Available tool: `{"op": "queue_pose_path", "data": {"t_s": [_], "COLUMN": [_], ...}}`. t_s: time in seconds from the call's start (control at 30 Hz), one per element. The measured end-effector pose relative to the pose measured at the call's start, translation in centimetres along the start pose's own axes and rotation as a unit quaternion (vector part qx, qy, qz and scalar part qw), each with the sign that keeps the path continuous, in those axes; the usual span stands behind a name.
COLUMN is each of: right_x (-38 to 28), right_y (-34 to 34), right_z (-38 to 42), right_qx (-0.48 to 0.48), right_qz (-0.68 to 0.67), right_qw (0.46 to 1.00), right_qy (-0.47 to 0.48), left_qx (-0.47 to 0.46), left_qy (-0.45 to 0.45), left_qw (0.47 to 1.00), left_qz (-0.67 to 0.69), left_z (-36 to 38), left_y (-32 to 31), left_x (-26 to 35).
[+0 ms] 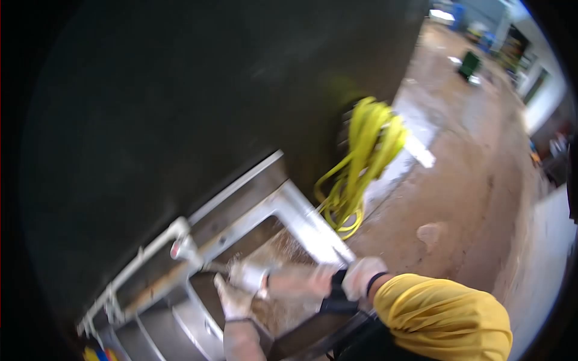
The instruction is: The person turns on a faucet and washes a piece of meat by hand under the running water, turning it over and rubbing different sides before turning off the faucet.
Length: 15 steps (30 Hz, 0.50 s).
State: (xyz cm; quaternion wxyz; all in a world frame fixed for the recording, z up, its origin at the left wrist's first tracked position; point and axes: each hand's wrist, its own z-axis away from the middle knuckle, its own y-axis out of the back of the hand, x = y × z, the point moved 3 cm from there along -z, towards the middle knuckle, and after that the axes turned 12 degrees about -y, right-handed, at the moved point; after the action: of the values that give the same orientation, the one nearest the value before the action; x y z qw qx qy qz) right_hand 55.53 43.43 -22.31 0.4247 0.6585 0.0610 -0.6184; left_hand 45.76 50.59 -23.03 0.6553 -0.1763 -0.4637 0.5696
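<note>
We look down at a tilted angle on a steel sink (301,219) set against a dark wall (180,90). Two white-gloved hands meet over the basin, just under the tap (183,248), which hangs from a white pipe (144,253).

The left hand (232,301) rises from the bottom edge with its fingers together, as far as the blur lets us tell. The right hand (247,277) lies just beside it, closer to the tap. We cannot tell whether its fingers are curled or spread.

We judge that rinsing at the tap is under way. The next move would call for keeping both hands in the stream.

The basin holds only a speckled spray of water over a brownish wet bottom.

To the right, a third gloved hand (363,275) grips a black object (334,296), next to yellow cloth (442,319); it seems to belong to another person. A yellow hose (364,156) hangs coiled on the wall above a wet floor (469,180).
</note>
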Motion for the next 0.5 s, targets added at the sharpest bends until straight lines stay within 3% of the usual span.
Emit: {"op": "queue_pose_path", "data": {"t_s": [0.03, 0.13, 0.2, 0.23, 0.3, 0.33, 0.37, 0.4, 0.43, 0.47, 0.5], "right_x": [0.1, 0.1, 0.4, 1.3, 3.4, 2.3, 0.1, 1.6, 3.3, 2.0, 0.8], "right_y": [-0.8, -3.5, -4.2, -4.0, -3.4, -1.1, 1.0, -2.2, -5.3, -5.7, -6.2], "right_z": [0.4, 2.0, 2.1, 1.3, -0.7, 0.1, 2.3, 2.0, 1.9, 3.8, 5.7], "right_qx": [0.031, 0.148, 0.243, 0.292, 0.289, 0.067, -0.163, -0.097, 0.010, 0.043, 0.073], "right_qz": [-0.018, 0.029, 0.079, 0.098, 0.076, -0.148, -0.356, -0.241, -0.097, -0.007, 0.082], "right_qw": [0.999, 0.988, 0.966, 0.951, 0.949, 0.957, 0.854, 0.943, 0.991, 0.997, 0.994], "right_qy": [-0.015, 0.021, 0.037, 0.025, -0.104, -0.239, -0.343, -0.210, -0.094, -0.057, -0.021], "left_qx": [-0.024, -0.217, -0.285, -0.029, -0.076, -0.097, -0.042, 0.012, 0.066, 0.043, 0.001], "left_qy": [-0.007, -0.053, -0.040, -0.063, -0.138, -0.150, -0.093, -0.034, 0.027, -0.085, -0.070], "left_qw": [1.000, 0.972, 0.958, 0.997, 0.979, 0.968, 0.993, 0.997, 0.980, 0.992, 0.994], "left_qz": [-0.014, -0.070, -0.016, -0.024, -0.130, -0.176, -0.059, 0.063, 0.185, -0.077, -0.081], "left_z": [-1.0, -4.2, -4.3, -3.7, 0.0, -0.5, 0.2, 1.6, 2.5, 2.7, 2.4], "left_y": [0.8, 6.2, 6.1, 7.0, 2.8, 2.9, 1.4, -1.8, -3.8, -3.6, -2.7], "left_x": [0.1, -0.7, -1.7, -1.6, -2.3, -2.5, -2.0, -1.6, -1.6, -1.0, -0.9]}}
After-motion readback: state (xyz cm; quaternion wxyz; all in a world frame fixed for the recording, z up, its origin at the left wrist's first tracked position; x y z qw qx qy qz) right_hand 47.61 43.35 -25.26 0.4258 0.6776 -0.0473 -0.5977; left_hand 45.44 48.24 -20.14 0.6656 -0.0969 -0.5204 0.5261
